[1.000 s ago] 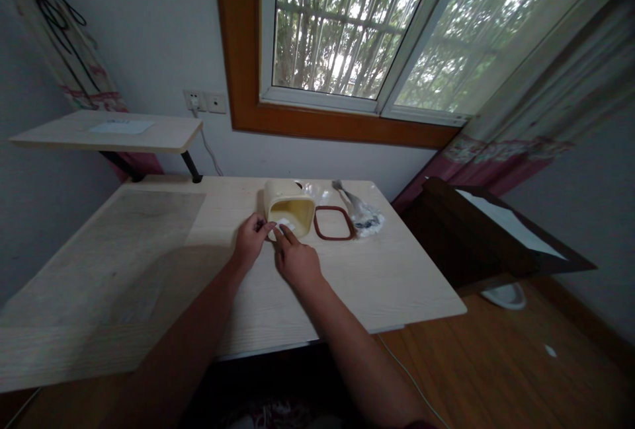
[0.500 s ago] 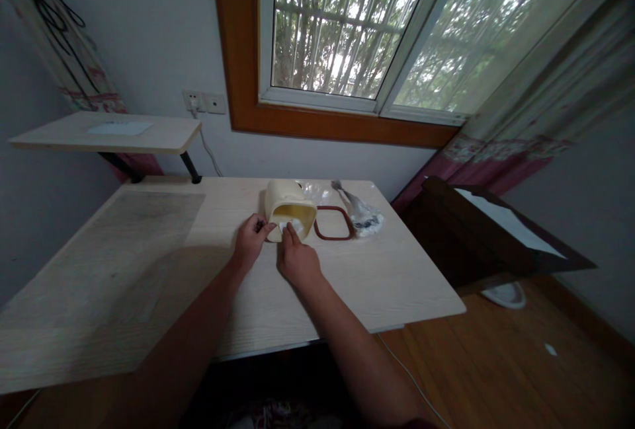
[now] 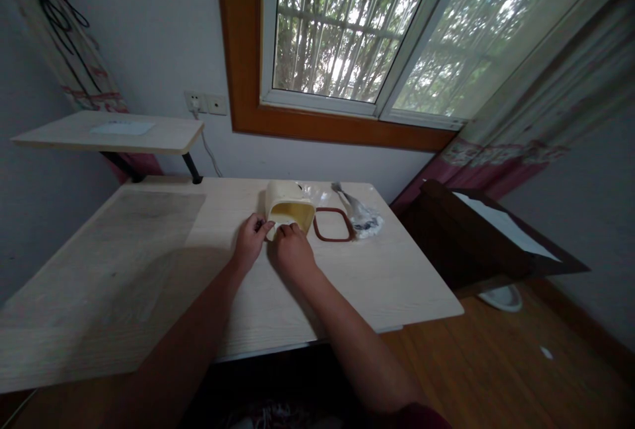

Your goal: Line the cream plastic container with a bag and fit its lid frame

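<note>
A pale wood-grain desk [image 3: 387, 283] spreads across the view, below a barred window [image 3: 342, 26] in an orange-brown frame. A raised shelf [image 3: 169, 135] stands on dark legs at its far left, with a sheet of paper [image 3: 123, 127] on top. Near the desk's far edge, right of the shelf, sits a cream container [image 3: 285, 192], its yellowish opening facing the person. The right hand [image 3: 296, 254] is half closed, fingers bent over the opening's lower edge; whether it grips anything cannot be told. The left hand [image 3: 249, 240] is mostly curled, its thumb reaching to the rim's left corner; what lies under its fingers is hidden. Just right of the container, a crumpled clear bag [image 3: 367, 221] lies beyond a reddish-brown ring [image 3: 333, 239] with rounded corners, the ring resting flat between container and bag
</note>
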`<state>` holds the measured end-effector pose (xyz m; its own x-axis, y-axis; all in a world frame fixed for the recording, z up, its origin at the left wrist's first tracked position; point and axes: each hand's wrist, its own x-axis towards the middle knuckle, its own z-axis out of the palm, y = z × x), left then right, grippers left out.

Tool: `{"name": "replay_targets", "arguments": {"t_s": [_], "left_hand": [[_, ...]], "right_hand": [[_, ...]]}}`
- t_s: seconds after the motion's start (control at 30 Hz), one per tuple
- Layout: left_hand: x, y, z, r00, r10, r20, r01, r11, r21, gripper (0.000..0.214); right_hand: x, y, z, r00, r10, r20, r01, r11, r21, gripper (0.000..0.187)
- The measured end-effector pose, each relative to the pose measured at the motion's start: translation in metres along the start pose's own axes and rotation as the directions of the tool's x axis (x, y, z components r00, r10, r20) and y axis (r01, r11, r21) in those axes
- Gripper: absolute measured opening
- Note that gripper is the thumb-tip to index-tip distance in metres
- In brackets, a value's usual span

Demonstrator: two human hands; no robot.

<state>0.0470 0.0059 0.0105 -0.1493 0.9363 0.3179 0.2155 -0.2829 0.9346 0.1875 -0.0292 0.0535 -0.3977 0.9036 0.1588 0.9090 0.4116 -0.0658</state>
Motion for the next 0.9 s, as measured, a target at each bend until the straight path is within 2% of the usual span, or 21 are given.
{"name": "replay_targets", "arguments": {"t_s": [0.3,0.43,0.63,0.9], "left_hand": [[0.001,-0.003,-0.003,1.000,-0.023,0.018,0.023,1.000,0.000,0.025],[0.001,-0.006,-0.001,1.000,-0.007,0.030,0.008,1.000,-0.023,0.026],[0.001,-0.007,-0.002,0.999,-0.016,0.034,0.018,0.999,-0.048,0.026],[0.002,-0.009,0.002,0.999,-0.023,0.026,0.025,0.999,-0.047,0.025]], "right_hand": [[0.036,0.008,-0.001,0.992,-0.049,0.117,0.046,0.999,0.029,0.032],[0.052,0.010,0.001,0.983,-0.013,0.181,0.012,1.000,0.007,0.036],[0.073,0.015,0.012,0.977,0.057,0.207,-0.054,0.998,-0.020,0.039],[0.079,0.018,0.018,0.968,0.137,0.211,-0.118,0.988,-0.100,0.049]]}}
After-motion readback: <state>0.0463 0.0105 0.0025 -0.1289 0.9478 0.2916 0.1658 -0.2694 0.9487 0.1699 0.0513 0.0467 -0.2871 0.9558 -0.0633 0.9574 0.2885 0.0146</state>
